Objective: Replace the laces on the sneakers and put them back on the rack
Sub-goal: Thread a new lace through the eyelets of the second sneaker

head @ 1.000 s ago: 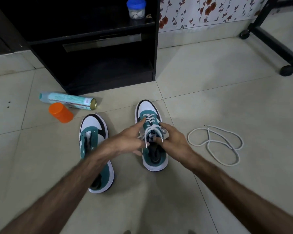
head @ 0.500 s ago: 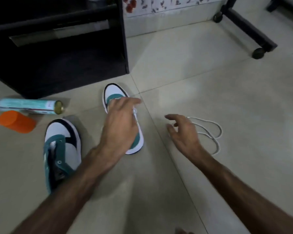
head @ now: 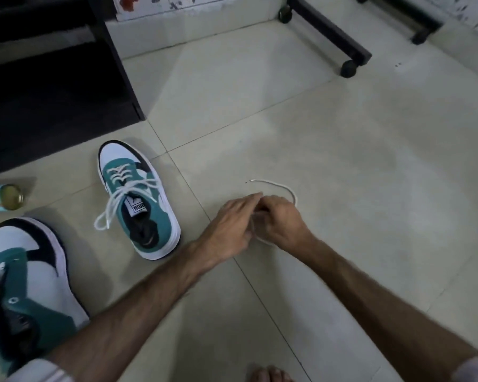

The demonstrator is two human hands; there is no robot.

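Gathering the loose white lace (head: pixel 286 188) off the tile at centre right of the frame: left hand (head: pixel 232 224) and right hand (head: pixel 280 220) side by side, fingers curled onto the cord. Probably light, limp, prone to tangling; best pinched near the stiff tip at its far end for threading. Laced sneaker (head: pixel 138 199) at centre left, well apart; unlaced sneaker (head: pixel 25 285) at lower left, awaiting this lace.
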